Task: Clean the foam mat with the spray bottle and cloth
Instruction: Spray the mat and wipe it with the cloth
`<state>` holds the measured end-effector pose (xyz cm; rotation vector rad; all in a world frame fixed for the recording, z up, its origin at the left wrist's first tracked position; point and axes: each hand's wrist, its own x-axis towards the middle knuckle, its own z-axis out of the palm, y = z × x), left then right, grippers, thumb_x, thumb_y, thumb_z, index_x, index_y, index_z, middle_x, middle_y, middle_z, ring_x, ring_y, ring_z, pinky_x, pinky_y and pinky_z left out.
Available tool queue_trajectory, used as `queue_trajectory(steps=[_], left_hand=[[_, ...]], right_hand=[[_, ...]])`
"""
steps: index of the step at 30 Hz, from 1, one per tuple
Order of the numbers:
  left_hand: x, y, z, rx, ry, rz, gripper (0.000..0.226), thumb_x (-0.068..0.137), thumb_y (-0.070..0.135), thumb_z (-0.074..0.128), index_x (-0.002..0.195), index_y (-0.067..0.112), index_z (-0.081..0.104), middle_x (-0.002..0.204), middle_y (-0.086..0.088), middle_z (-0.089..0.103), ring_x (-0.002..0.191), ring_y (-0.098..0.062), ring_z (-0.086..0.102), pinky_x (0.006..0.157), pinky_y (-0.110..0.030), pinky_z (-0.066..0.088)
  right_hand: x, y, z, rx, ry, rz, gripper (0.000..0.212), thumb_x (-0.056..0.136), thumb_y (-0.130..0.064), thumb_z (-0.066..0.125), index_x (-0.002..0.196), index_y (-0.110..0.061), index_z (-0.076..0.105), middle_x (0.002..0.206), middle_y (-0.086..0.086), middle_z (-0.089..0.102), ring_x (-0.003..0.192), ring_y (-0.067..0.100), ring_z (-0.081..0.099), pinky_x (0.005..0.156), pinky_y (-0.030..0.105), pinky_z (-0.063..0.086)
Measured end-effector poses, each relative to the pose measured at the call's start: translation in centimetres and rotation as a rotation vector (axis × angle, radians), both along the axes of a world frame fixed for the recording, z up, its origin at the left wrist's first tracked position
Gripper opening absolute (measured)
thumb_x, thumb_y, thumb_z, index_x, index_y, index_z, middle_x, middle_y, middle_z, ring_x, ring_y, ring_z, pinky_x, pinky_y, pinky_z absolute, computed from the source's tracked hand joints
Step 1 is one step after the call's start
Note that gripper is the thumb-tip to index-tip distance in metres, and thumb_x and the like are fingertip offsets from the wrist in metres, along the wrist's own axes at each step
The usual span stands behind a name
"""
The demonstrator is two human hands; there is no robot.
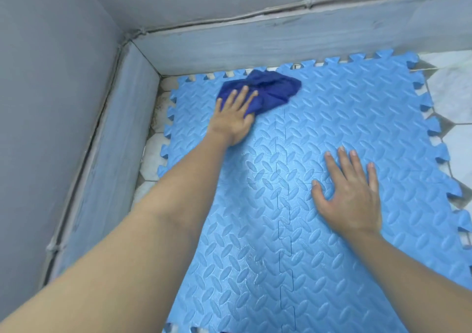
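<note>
Left hand: the left hand (233, 118) presses flat, fingers straight, on a dark blue cloth (265, 88).
Cloth: bunched at the foam mat's (319, 256) far edge, spreading right of the pressing fingers.
Right hand: the right hand (351, 194) lies open, palm down on the mat, holding nothing, well apart from the cloth.
Room: grey walls (51, 77) meet just beyond the cloth; pale floor tiles (454, 90) border the mat.

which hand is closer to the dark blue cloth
Left. The left hand presses flat on the cloth at the foam mat's far edge; the right hand lies flat on bare mat, nearer the person, apart from the cloth.
</note>
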<state>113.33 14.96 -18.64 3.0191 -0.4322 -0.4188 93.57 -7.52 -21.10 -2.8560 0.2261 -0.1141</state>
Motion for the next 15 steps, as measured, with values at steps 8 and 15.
queue_trajectory(steps=[8, 15], left_hand=[[-10.0, 7.7, -0.7, -0.047, 0.008, 0.246, 0.062, 0.098, 0.033, 0.024, 0.153, 0.011, 0.003, 0.161, 0.001, -0.005, 0.148, -0.026, -0.009, 0.120, -0.048, -0.002], [-29.3, 8.5, 0.4, -0.088, 0.097, -0.056, 0.072, 0.084, 0.030, 0.033, 0.152, 0.023, 0.014, 0.161, 0.002, 0.007, 0.148, -0.018, 0.004, 0.117, -0.042, 0.006]], right_hand=[[0.0, -0.1, -0.1, 0.009, 0.020, -0.002, 0.066, 0.090, -0.049, 0.039, 0.149, -0.018, 0.042, 0.159, 0.006, 0.034, 0.150, 0.022, 0.023, 0.124, 0.047, 0.007], [-0.1, 0.0, 0.1, 0.026, 0.036, 0.001, 0.067, 0.090, -0.050, 0.037, 0.150, -0.019, 0.039, 0.161, 0.006, 0.029, 0.151, 0.022, 0.019, 0.124, 0.046, 0.006]])
